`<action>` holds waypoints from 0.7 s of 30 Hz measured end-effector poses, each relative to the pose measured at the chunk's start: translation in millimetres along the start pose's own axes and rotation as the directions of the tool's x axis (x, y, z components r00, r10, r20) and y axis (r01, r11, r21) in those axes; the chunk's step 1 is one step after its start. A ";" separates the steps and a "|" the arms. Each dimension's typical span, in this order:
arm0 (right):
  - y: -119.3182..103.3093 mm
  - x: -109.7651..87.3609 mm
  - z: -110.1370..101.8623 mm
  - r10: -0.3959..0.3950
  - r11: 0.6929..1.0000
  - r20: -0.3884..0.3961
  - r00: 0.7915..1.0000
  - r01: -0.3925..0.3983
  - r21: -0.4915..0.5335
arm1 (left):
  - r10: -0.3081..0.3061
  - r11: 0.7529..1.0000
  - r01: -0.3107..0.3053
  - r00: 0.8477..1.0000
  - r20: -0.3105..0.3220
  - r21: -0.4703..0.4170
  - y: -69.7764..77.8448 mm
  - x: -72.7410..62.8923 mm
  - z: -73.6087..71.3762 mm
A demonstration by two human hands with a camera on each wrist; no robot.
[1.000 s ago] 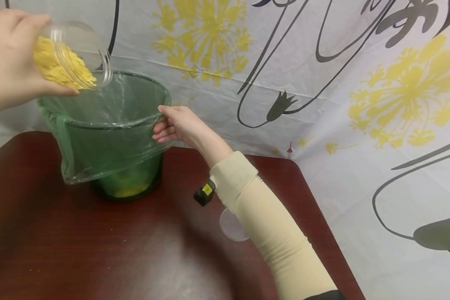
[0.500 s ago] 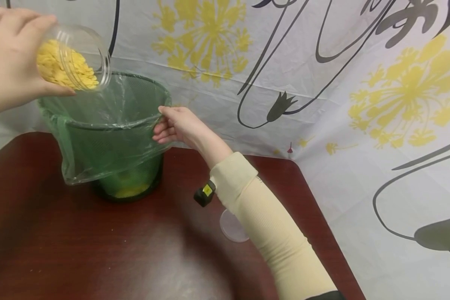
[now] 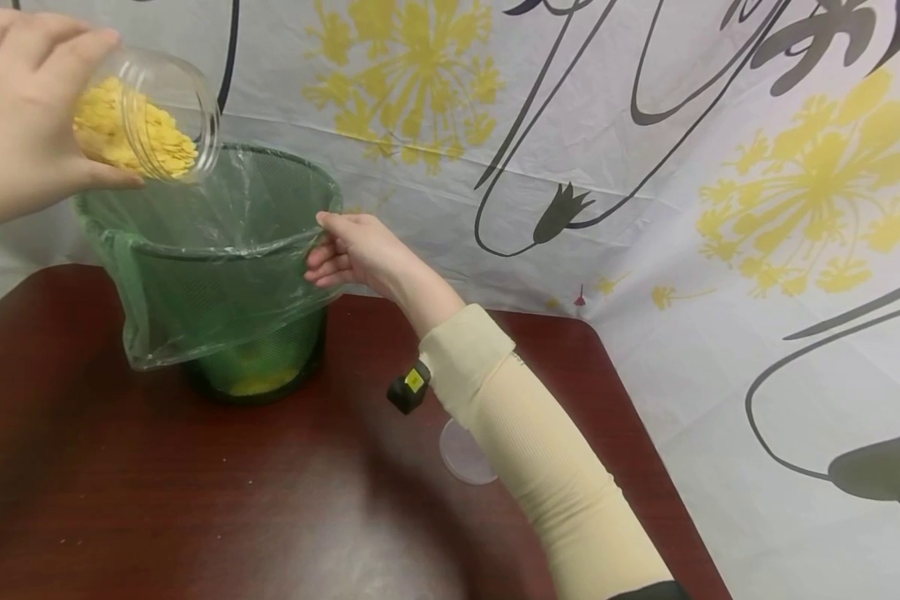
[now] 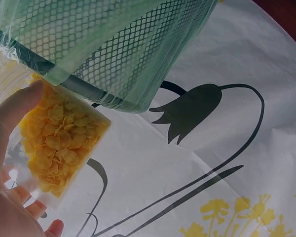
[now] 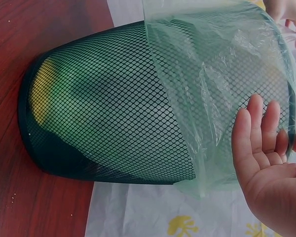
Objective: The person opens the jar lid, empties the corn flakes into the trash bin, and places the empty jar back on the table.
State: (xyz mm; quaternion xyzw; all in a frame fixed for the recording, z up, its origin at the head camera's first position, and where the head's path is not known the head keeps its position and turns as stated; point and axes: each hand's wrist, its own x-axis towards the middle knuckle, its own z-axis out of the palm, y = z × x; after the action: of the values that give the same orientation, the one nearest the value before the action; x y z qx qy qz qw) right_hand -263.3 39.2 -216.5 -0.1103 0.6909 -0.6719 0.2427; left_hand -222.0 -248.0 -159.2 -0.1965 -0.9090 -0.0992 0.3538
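My left hand (image 3: pixel 30 117) grips a clear jar (image 3: pixel 183 87) on its side over the left part of a mesh wastebasket (image 5: pixel 108 113), with the mouth tipped to the right. Yellow flakes (image 4: pixel 61 143) lie along the jar's lower wall and reach its mouth. A thin green bin bag (image 3: pixel 217 292) lines the wastebasket and folds down over its outside. At the right side of the rim, my right hand (image 3: pixel 367 254) pinches the bag's edge between thumb and forefinger, its other fingers loosely bent. Yellow contents (image 5: pixel 42 94) show through the mesh at the bottom.
The wastebasket stands on a dark red table (image 3: pixel 157 492) close to a printed curtain (image 3: pixel 435 192). A round translucent lid (image 3: pixel 461 454) lies partly under my right forearm. Tiny crumbs dot the tabletop.
My left hand and the jar have shifted slightly right, and the flakes lie a little nearer the jar's mouth. My right hand and the wastebasket look the same.
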 end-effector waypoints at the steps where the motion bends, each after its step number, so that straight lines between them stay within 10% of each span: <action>1: -0.1 0.1 -0.1 -0.001 1.000 -0.001 1.000 0.001 0.002 | 0.007 1.000 -0.007 1.000 -0.006 -0.004 -0.1 0.4 -0.1; 21: 0.6 0.3 1.4 -0.010 1.000 -0.017 1.000 0.010 0.009 | 0.030 0.999 -0.030 1.000 0.007 0.016 4.6 4.2 -1.4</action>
State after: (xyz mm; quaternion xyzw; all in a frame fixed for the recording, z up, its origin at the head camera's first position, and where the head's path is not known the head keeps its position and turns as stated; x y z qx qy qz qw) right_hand -262.8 37.9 -217.1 -0.1071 0.6892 -0.6773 0.2339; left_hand -222.0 -243.1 -155.1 -0.2075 -0.9079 -0.0858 0.3540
